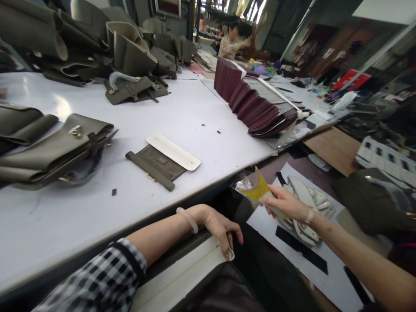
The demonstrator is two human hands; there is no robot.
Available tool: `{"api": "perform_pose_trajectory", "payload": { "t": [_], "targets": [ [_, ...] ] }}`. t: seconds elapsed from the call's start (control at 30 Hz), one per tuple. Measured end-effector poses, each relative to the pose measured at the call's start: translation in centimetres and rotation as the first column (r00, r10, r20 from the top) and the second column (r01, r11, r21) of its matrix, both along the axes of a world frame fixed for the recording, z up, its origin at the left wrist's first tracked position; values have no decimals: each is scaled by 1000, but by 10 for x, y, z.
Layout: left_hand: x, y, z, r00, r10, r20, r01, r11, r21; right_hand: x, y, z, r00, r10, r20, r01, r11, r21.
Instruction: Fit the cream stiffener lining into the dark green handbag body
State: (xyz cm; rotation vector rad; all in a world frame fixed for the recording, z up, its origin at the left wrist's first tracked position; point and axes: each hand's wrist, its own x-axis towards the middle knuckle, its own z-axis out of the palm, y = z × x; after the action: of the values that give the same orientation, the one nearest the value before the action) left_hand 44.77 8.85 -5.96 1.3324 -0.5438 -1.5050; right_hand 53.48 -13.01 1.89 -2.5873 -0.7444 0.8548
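My left hand (219, 225), below the white table's front edge, has its thumb and fingers closed on the end of a long white panel (182, 275), which slants down towards me over dark material. My right hand (287, 201) grips a flat yellow piece (258, 186) with a pale lower part; its exact kind is unclear. Clear crinkled plastic (242, 182) shows beside the yellow piece. Under and behind that hand, a pile of white strap-like parts (312, 195) rests on a white sheet (325, 260). A dark strip (302, 249) lies on the sheet.
An olive flap piece with a white panel (173, 151) lies on the white table (208, 104). Olive bags (58, 147) stand left, with more heaped behind (130, 47). Stacked maroon pieces (256, 102) run along the right side. Another person (229, 45) is farther back.
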Motion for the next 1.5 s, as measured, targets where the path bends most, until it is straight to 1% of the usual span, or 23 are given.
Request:
{"api": "perform_pose_trajectory", "payload": {
  "t": [0.03, 0.07, 0.1, 0.13, 0.17, 0.23, 0.27, 0.33, 0.4, 0.47, 0.57, 0.67, 0.77, 0.97, 1.2, 1.37, 1.5],
  "targets": [
    [0, 0, -3, 1000, 7, -1, -7, 1000, -7, -20, -18, 2, 993, -43, -114, 45, 999, 15],
    [0, -1, -5, 1000, 15, 2, -15, 1000, -15, -41, -31, 2, 929, -142, -342, 168, 985, 47],
    [0, -1, -8, 1000, 21, 6, -21, 999, -24, -63, -41, 0, 841, -211, -498, 260, 965, 29],
    [-1, -1, -9, 1000, 27, 7, -26, 999, -32, -84, -47, -4, 756, -247, -606, 294, 956, -23],
    [-1, -1, -10, 999, 34, 10, -34, 999, -38, -103, -49, -9, 700, -264, -663, 313, 949, -47],
    [-2, -1, -11, 999, 46, 15, -45, 998, -45, -134, -44, -20, 645, -283, -710, 317, 944, -88],
    [-3, 0, -10, 999, 51, 18, -50, 998, -42, -144, -39, -26, 637, -289, -714, 319, 943, -98],
    [-4, 0, -7, 998, 59, 24, -59, 998, -25, -156, -29, -36, 634, -295, -715, 333, 938, -92],
    [-3, 1, -3, 996, 55, 72, -55, 998, 1, -161, -21, -45, 642, -300, -706, 372, 926, -55],
    [-3, 3, 0, 986, 40, 163, -45, 999, 27, -163, -17, -51, 640, -311, -703, 410, 911, -30],
    [-1, 5, 2, 964, 14, 265, -30, 998, 58, -164, -14, -56, 621, -330, -711, 446, 895, -25],
    [0, 6, 4, 963, 7, 271, -26, 997, 67, -165, -9, -54, 607, -343, -716, 456, 889, -39],
    [0, 5, 7, 968, 3, 252, -23, 997, 74, -164, -4, -49, 596, -367, -714, 451, 889, -80],
    [0, 7, 10, 966, 7, 260, -37, 993, 109, -165, 1, -47, 621, -371, -690, 444, 892, -80],
    [0, 9, 2, 957, 8, 290, -40, 994, 104, -164, 9, -38, 620, -413, -667, 432, 889, -149],
    [-1, 10, -5, 957, 53, 285, -80, 993, 82, -166, 15, -39, 614, -435, -658, 451, 878, -159],
    [-4, 10, -6, 958, 106, 265, -129, 989, 72, -170, 23, -38, 563, -485, -669, 485, 850, -207]
  ]
}}
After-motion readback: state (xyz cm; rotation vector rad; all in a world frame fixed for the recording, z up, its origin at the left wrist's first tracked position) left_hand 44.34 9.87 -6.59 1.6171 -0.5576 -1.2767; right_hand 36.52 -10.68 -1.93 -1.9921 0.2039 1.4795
